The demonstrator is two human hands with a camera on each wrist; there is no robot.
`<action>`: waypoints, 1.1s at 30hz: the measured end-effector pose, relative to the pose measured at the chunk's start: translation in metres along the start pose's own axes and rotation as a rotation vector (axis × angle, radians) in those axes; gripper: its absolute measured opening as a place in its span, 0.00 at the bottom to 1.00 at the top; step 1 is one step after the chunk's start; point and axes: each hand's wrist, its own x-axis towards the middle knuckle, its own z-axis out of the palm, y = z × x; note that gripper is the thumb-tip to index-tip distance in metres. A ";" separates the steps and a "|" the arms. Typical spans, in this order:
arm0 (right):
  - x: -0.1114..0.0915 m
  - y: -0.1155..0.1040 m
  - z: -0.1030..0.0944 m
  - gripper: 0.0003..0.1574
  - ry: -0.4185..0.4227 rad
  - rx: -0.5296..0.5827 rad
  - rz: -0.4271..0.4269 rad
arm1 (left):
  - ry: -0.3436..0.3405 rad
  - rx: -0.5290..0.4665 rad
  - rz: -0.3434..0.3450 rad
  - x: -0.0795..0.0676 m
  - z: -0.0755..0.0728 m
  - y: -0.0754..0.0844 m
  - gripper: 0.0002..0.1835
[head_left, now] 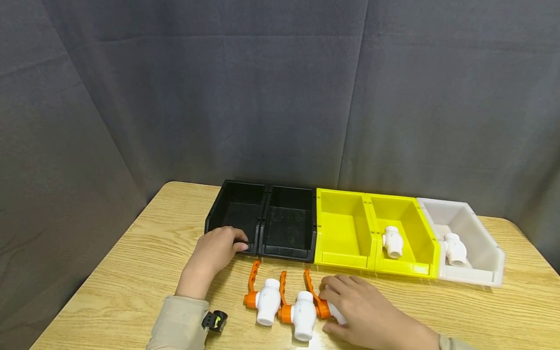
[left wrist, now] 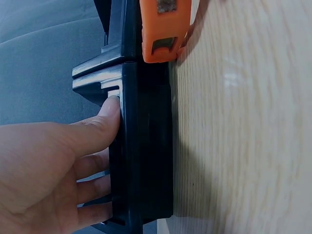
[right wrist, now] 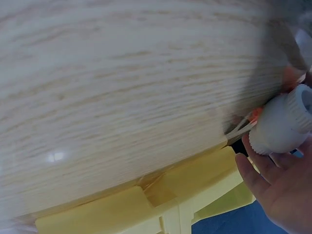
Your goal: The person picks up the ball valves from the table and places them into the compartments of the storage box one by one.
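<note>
My left hand (head_left: pixel 218 248) is at the front rim of the leftmost black bin (head_left: pixel 238 209). In the left wrist view its thumb (left wrist: pixel 111 108) lies on the lip, with the other fingers on the inner side, their tips hidden. My right hand (head_left: pixel 360 308) grips a white ball valve (right wrist: pixel 280 124) with an orange handle (head_left: pixel 311 287), fingers on its far side and thumb nearer me. Left of it on the table lie two more white ball valves, the middle one (head_left: pixel 304 316) and the left one (head_left: pixel 268 302), each with an orange lever pointing towards the bins.
A second black bin (head_left: pixel 288 250), two yellow bins, the left one (head_left: pixel 343 257) and the right one (head_left: pixel 404 267), and a white bin (head_left: pixel 470 276) continue the row. White valve bodies without handles lie in the right yellow bin and the white bin. A grey curtain (head_left: pixel 262 107) hangs behind.
</note>
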 end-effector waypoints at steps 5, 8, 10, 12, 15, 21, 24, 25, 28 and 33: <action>0.002 -0.002 0.003 0.21 0.095 -0.025 -0.037 | -0.001 0.002 -0.001 -0.001 -0.001 0.001 0.08; 0.003 -0.002 0.005 0.19 0.128 -0.028 -0.045 | 0.000 0.003 0.001 -0.001 -0.001 0.001 0.08; 0.003 -0.002 0.006 0.18 0.130 -0.026 -0.040 | 0.000 0.001 -0.001 0.000 -0.001 0.001 0.08; 0.004 -0.002 0.006 0.17 0.126 -0.023 -0.036 | 0.000 0.002 -0.001 0.000 -0.001 0.001 0.08; 0.005 -0.002 0.007 0.17 0.126 -0.022 -0.031 | -0.002 0.003 -0.002 0.000 -0.001 0.001 0.08; 0.005 -0.003 0.007 0.16 0.112 -0.020 -0.014 | -0.003 0.001 0.001 0.000 -0.001 0.001 0.07; 0.005 -0.003 0.007 0.16 0.107 -0.014 -0.010 | -0.004 0.002 0.000 0.000 -0.001 0.000 0.07; 0.005 -0.003 0.007 0.16 0.111 -0.011 -0.012 | -0.005 0.002 0.000 -0.001 -0.001 0.001 0.07; 0.004 -0.003 0.008 0.16 0.124 0.004 -0.019 | -0.008 0.003 -0.003 0.000 0.000 0.000 0.08; 0.004 -0.002 0.007 0.16 0.133 0.022 -0.019 | -0.005 -0.001 -0.003 0.000 -0.001 0.000 0.07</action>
